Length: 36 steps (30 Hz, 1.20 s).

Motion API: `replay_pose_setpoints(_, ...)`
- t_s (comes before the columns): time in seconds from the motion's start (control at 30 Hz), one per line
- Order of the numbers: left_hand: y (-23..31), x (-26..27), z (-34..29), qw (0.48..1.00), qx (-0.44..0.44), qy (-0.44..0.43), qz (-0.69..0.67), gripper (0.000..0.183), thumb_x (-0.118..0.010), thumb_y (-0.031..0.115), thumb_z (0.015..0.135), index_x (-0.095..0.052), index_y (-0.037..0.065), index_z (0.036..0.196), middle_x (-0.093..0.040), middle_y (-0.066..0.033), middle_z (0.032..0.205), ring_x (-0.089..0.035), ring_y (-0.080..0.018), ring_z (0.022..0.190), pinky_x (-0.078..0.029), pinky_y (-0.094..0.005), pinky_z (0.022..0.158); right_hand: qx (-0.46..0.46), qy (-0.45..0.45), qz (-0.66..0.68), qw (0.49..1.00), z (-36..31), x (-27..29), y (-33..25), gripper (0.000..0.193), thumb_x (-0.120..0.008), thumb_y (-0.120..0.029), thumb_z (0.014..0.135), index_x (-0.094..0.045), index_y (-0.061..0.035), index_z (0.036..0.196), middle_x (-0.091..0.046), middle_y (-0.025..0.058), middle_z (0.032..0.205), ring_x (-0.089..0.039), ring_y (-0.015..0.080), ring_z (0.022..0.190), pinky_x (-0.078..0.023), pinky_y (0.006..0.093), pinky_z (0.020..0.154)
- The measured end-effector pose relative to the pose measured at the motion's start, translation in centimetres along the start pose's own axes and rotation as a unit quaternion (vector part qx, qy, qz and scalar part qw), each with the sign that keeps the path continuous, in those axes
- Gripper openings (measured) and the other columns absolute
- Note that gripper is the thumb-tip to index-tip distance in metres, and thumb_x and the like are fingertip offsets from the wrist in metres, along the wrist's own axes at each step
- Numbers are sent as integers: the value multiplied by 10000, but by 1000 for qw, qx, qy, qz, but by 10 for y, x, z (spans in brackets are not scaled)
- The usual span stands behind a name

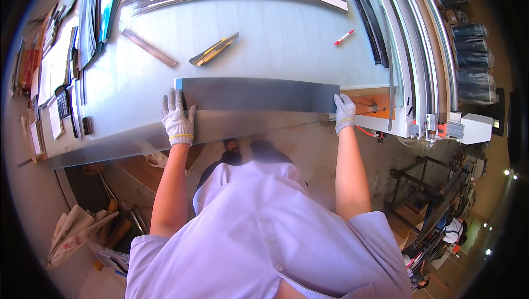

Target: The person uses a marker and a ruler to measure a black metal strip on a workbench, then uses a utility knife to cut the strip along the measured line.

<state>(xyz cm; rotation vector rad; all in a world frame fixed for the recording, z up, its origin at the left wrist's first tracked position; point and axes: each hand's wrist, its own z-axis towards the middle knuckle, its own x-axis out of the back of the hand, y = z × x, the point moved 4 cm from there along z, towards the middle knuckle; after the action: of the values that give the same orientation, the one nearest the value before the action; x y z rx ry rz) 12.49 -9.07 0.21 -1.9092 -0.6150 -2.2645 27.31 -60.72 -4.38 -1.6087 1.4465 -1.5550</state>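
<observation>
Spanning both hands (177,118) (344,112): dark strip (259,94).

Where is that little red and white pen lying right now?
In the head view, the red and white pen lies on the pale table, toward the person's right, beyond the dark sheet, just left of the long curved strips.

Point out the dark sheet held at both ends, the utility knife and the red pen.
dark sheet (259,94), head view, middle of its face
utility knife (214,50), head view, mid handle
red pen (344,37), head view, mid barrel
</observation>
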Motion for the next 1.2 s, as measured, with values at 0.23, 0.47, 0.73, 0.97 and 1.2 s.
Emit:
replay_pose_setpoints(0.23, 11, 6, 7, 998, 60, -7, -31, 775, -734, 317, 822, -389, 93, 1478, -406, -178, 1498, -368, -426, 1364, -315, -500, 1119, -11, 39, 138, 990, -39, 7, -20, 359, -680, -98, 904, -611, 96, 1198, -670, 131, 1156, -619, 191, 1055, -457, 301, 968)
replay_pose_setpoints(0.47, 167, 73, 58, 949, -191, -26, -248, 824, -785, 249, 749, -410, 97, 1466, -437, -162, 1475, -399, -387, 1352, -320, -492, 1111, 192, 26, 102, 976, -138, 5, -180, 165, -619, -13, 913, -683, 41, 1055, -682, 78, 1045, -615, 152, 974, -472, 276, 895)
replay_pose_setpoints(0.73, 265, 96, 83, 835, -312, -245, -381, 256, -716, 200, 818, -692, -1, 974, -674, -178, 966, -600, -391, 1095, -446, -441, 990, 261, 84, 94, 957, -171, 6, -229, 121, -604, 19, 891, -680, 30, 985, -676, 86, 963, -630, 168, 930, -492, 297, 868)
replay_pose_setpoints(0.97, 265, 114, 72, 851, -299, -129, -412, 182, -723, 181, 811, -702, 16, 885, -674, -154, 896, -605, -396, 1048, -479, -446, 931, 157, 118, 155, 968, -161, 26, -208, 143, -621, -14, 911, -651, 34, 1042, -650, 43, 969, -577, 91, 860, -484, 254, 791)
replay_pose_setpoints(1.2, 262, 139, 65, 857, -268, -143, -416, 202, -745, 119, 764, -676, -40, 869, -646, -189, 854, -621, -384, 1047, -475, -421, 939, 173, 104, 163, 966, -167, 26, -229, 112, -607, -10, 920, -653, 22, 1017, -615, 6, 921, -533, 70, 800, -453, 231, 730)
